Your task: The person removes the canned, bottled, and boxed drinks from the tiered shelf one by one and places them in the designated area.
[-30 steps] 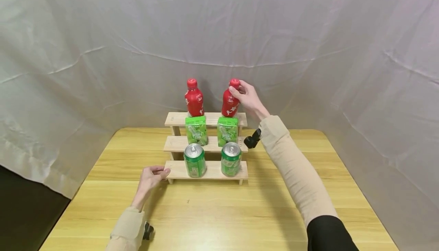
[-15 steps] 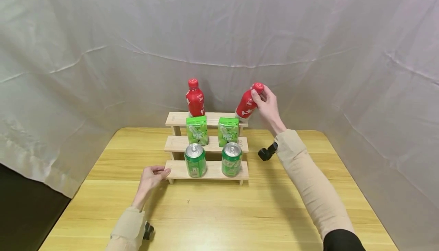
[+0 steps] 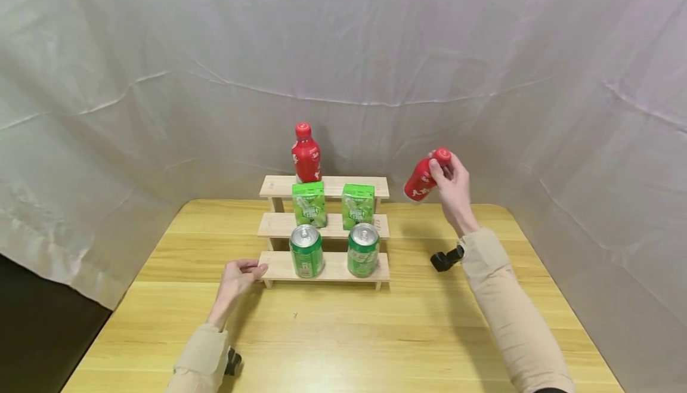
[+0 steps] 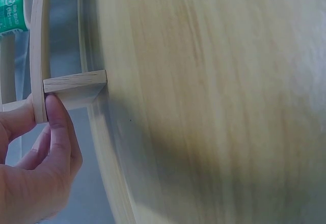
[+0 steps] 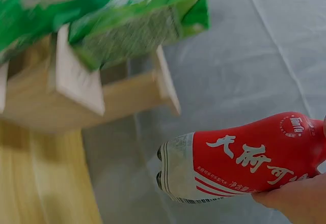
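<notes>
My right hand (image 3: 455,185) grips a red bottle (image 3: 421,180) by its neck, tilted and off to the right of the three-tier wooden rack (image 3: 333,185). In the right wrist view the bottle (image 5: 249,158) shows white lettering and a pale base. At the rack's lowest tier, my left hand (image 3: 236,281) pinches the left end of the board (image 4: 39,56) between thumb and fingers. A second red bottle (image 3: 307,159) stands upright on the top tier. Two green drink cartons (image 3: 309,206) stand on the middle tier, and two green cans (image 3: 306,256) on the lowest one.
The rack stands on a light wooden table (image 3: 343,339). Grey cloth (image 3: 343,41) hangs behind the table and along its sides. Past the left table edge lies a dark area (image 3: 43,327).
My right hand has lifted the red bottle off the right side of the top tier and carried it rightward, tilting it. My left hand stays at the lowest board.
</notes>
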Demonstrator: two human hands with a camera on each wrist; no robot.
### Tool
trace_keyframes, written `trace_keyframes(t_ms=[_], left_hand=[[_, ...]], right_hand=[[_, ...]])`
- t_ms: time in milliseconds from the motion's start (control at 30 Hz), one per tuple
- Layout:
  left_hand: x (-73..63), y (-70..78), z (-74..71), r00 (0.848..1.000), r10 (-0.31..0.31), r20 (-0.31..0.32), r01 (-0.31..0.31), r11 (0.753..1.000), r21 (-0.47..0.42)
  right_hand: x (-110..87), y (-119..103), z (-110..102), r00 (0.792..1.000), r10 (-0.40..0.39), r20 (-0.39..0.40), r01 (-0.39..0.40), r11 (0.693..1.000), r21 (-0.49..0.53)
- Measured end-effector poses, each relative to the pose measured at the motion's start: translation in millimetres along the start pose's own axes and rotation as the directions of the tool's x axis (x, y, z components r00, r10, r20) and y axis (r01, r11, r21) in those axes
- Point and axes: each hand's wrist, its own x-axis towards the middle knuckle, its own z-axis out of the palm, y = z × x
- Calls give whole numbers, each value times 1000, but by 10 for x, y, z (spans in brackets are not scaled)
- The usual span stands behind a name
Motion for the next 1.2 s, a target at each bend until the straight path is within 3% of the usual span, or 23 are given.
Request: trace_keyframes(t_ms=[233, 567, 900, 1200], left_hand=[[8, -8, 5, 1000, -2, -7, 2, 1000, -2], [9, -6, 1, 1000, 8, -15, -8, 1000, 13], [4, 10, 10, 1000, -13, -26, 13, 1000, 23], [1, 19, 6, 1000, -18, -24, 19, 999, 32]], right_hand=[[-122, 247, -292, 995, 76, -67, -82, 992, -96], [-279, 656, -641, 973, 193, -125, -217, 950, -223], [-333, 950, -827, 971, 201, -131, -235, 908, -348], [-343, 1032, -872, 980, 187, -72, -200, 900, -387]])
